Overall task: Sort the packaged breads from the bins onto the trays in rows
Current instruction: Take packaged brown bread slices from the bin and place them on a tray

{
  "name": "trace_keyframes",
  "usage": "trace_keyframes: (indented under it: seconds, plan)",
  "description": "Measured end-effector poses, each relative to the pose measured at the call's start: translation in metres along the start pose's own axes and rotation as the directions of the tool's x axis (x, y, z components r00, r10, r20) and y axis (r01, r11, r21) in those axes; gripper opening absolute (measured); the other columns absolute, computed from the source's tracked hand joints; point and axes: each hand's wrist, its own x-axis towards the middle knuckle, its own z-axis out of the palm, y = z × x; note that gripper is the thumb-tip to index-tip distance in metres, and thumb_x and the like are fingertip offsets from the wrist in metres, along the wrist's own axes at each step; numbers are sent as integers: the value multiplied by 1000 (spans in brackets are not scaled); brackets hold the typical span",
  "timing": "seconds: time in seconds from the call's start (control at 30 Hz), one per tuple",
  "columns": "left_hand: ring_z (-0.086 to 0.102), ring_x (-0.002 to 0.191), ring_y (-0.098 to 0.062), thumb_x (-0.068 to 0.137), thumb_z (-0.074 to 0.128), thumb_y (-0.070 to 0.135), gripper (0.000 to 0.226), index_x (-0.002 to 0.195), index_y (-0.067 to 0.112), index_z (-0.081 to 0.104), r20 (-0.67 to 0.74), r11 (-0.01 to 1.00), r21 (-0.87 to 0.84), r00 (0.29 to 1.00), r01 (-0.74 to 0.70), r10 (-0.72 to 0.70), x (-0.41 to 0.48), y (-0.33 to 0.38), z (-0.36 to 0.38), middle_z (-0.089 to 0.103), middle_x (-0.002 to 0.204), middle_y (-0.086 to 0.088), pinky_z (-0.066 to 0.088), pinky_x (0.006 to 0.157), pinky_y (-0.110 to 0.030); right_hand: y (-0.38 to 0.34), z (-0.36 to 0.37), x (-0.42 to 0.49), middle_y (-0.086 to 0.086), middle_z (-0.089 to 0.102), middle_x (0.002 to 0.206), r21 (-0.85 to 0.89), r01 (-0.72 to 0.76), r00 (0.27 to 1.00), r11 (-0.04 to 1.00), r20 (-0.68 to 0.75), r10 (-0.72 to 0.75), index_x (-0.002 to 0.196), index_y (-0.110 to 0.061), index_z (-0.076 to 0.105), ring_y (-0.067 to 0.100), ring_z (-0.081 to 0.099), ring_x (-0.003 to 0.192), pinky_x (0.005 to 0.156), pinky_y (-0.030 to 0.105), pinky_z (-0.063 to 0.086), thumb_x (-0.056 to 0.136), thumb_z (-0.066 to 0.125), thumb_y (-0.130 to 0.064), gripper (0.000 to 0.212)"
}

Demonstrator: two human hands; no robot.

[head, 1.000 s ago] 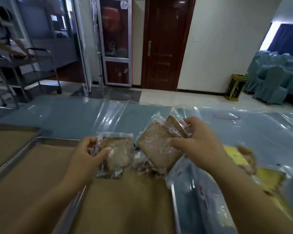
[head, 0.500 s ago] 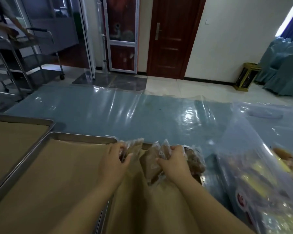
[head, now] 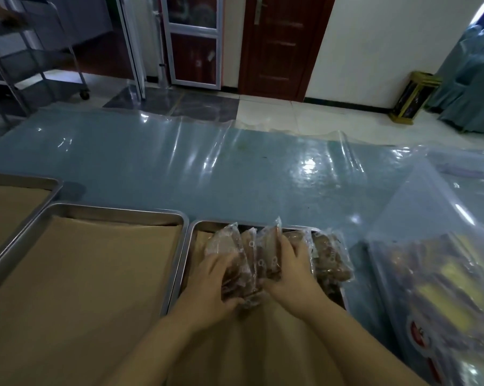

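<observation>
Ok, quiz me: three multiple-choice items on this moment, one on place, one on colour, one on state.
1. Where are the bread packets?
A. right tray, far end
B. middle tray
C. on the floor

2. What colour is the paper lining the trays?
A. white
B. brown
C. green

3. What state is the middle tray in?
A. full of packets
B. stacked on another tray
C. lined, no packets

Answers:
1 A: the packets stand at the far end of the right tray, between the left hand and the right hand.
2 B: brown paper covers each tray.
3 C: only paper shows in it.
</observation>
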Motion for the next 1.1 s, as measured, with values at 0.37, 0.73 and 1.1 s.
trace_keyframes:
  seconds: [0.37,0.73,1.1]
  plan:
    - [28,125,-11,78,70,36,59,131,29,45,-40,985,164,998,58,-52,14,-12,-1,29,136,8,34,104,-25,1,12,15,5,39,133,-479,-18,972,878,-213,-96,139,-13,27,21,43,120,93,30,42,83,67,-34,72]
    - [38,111,-12,81,67,39,47,124,29,51,5,977,206,998,56,-58,5,9,-19,43,123,8,39,91,-24,-8,-22,0,5,53,121,-403,-49,981,914,-191,-32,126,-18,50,23,55,104,81,37,51,85,56,-19,41]
    - [54,91,7,78,67,41,16,88,47,56,-124,967,38,959,-251,254,-62,142,-60,58,91,25,42,76,-13,-30,-125,-150,-4,59,116,-611,181,958,771,-67,-277,119,-29,56,19,57,105,86,36,47,87,56,-45,36]
